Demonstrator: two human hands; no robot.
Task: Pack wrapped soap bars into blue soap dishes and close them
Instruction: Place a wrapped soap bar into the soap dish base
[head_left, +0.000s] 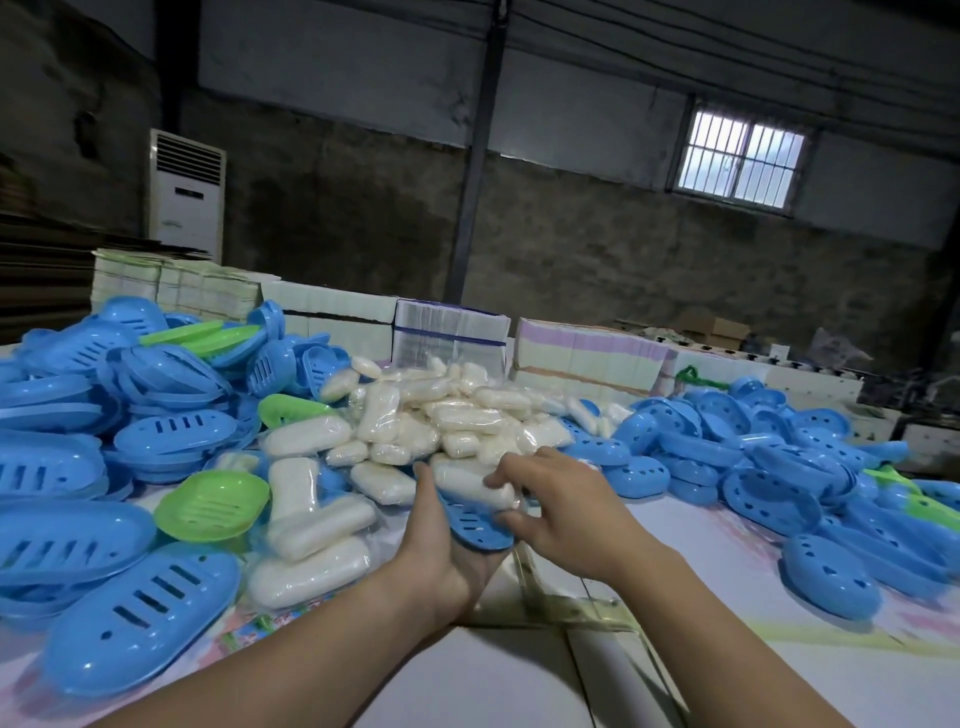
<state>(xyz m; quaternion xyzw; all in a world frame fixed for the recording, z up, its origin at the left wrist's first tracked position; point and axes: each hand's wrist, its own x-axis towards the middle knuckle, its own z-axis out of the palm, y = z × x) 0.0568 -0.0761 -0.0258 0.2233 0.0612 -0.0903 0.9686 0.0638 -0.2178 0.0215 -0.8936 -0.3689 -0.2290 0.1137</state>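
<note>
Loading step: the left hand (451, 551) cups a blue dish (480, 525) while the right hand (558, 501) pinches a soap (475, 486) onto it. Next, probably seat the soap and fit a lid.

A pale table (675, 597) carries heaped blue soap dishes (78, 467) (a few green), wrapped soap bars (447, 415) between them.

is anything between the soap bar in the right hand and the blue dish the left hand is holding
Nothing visible. The right hand pinches the wrapped soap bar directly over the blue dish, which the left hand cups from below. The dish's slotted face shows bare beneath the bar.
</note>
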